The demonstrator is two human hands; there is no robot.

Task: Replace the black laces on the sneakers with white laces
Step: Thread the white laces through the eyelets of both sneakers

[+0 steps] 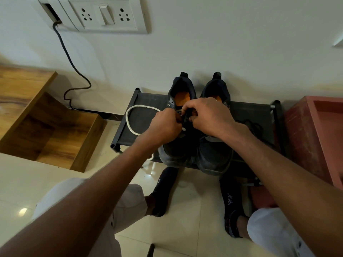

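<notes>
- Pale floor tiles and a white wall surround a low black rack.
- Left hand pinches the white lace, curled tight.
- Right hand curls at the left sneaker's eyelets; its grip is hidden.
- Right sneaker sits just beside it.

Your left hand and right hand meet over the left sneaker, fingers curled at its eyelets; the white lace loops out from your left hand across the dark shoe rack; the right sneaker stands just beside; a black lace lies on the rack to the right.
</notes>
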